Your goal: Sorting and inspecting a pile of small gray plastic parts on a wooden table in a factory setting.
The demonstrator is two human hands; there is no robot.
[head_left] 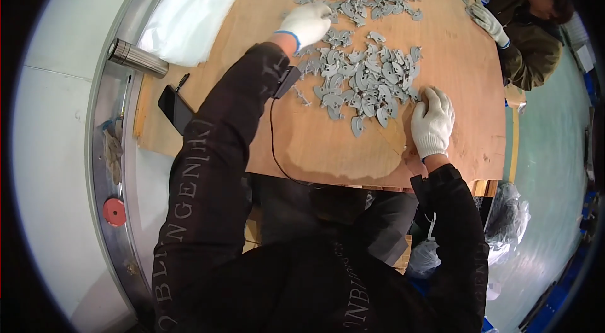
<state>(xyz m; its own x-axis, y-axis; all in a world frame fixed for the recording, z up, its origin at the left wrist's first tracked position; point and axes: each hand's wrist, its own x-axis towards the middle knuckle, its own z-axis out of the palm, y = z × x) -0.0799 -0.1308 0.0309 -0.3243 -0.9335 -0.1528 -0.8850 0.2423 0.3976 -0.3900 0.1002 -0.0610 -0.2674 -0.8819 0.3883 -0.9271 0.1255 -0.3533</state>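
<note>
Wooden tabletop (pixel 441 49) strewn with grey flat parts (pixel 365 77), left hand (pixel 307 22) curled loosely at their far edge, right hand (pixel 432 120) flat, fingers together, beside their near edge.

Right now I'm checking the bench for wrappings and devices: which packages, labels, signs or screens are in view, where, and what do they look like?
Clear plastic bag: far left of the plywood table, flat, whitish, crumpled.
Phone: table's left edge, beside the left forearm, dark rectangle, screen off.
Plastic bags: on the floor to the right, below the table, grey-clear, bunched.
No signs or labels visible.

The left hand (pixel 307 21) covers grey parts (pixel 365 77); its fingers' grip is hidden.
</note>
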